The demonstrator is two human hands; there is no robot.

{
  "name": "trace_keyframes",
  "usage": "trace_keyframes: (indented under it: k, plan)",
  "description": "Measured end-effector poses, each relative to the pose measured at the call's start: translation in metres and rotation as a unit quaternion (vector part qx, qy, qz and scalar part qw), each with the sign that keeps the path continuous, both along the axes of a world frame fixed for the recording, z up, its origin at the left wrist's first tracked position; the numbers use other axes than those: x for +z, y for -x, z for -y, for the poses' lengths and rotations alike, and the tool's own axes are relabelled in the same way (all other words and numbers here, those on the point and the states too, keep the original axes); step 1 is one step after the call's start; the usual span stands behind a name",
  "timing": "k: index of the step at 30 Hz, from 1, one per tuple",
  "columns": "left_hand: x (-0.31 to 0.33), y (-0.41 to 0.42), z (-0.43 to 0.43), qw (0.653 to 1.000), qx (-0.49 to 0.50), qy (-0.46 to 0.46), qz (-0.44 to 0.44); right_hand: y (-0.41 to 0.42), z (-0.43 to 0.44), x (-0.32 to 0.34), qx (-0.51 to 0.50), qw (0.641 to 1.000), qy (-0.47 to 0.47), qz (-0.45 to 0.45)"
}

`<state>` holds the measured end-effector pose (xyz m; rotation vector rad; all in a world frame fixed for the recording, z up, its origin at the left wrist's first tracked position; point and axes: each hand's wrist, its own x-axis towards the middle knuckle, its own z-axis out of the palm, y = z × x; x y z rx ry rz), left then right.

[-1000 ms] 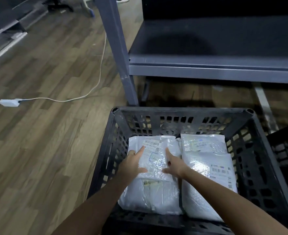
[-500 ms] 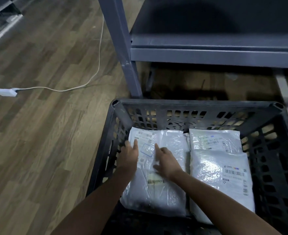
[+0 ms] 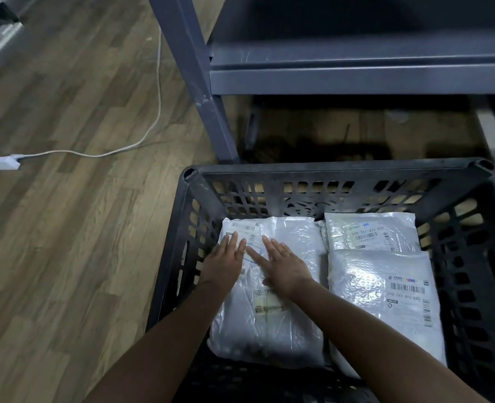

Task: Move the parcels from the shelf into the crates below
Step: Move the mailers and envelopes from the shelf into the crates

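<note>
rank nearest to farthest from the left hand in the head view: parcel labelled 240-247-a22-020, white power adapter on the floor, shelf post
From the left hand:
1. Labelled parcel, in the crate's far right corner.
2. Shelf post, beyond the crate.
3. Power adapter, far left on the floor.

- Floor point(image 3: 65, 257): wood-look planks, mixed brown/grey tones, runs across the whole left side and on under the rack.
- White cable point(image 3: 153, 123) snakes over the floor to a small white adapter block point(image 3: 0, 163) at the left edge.
- Grey metal upright point(image 3: 199, 82), scuffed, carries a dark grey rack deck point(image 3: 356, 80).
- Dim, shadowed under the deck.
- Top-left corner: pale-edged dark fixture, unclear.
</note>
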<state>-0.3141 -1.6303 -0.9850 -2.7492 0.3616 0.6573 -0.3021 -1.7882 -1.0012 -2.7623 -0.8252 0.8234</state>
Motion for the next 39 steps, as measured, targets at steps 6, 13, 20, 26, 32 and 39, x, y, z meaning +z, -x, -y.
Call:
trace_keyframes:
  k: [6,13,20,26,32,39]
  plan:
    - [-0.028,-0.002,-0.006,0.999,-0.006,0.014,0.037,0.005,-0.003,-0.008,0.000,0.999,0.037,0.019]
    - [-0.025,-0.003,-0.005,0.999,0.011,0.043,0.031,0.007,-0.003,-0.009,0.006,0.998,0.067,0.002]
    - [0.005,-0.004,0.003,0.998,0.041,0.058,-0.002,-0.001,0.024,0.015,0.002,0.999,0.030,-0.012]
    - [0.079,-0.010,0.030,0.992,0.020,0.121,-0.022,-0.010,0.045,0.097,-0.093,0.996,-0.017,-0.004]
    - [0.206,-0.004,0.049,0.988,0.044,0.145,-0.011,-0.005,0.069,0.204,-0.122,0.992,-0.009,0.021]
    - [0.389,0.006,0.045,0.982,0.070,0.174,-0.011,0.002,0.089,0.388,-0.156,0.987,-0.032,0.025]
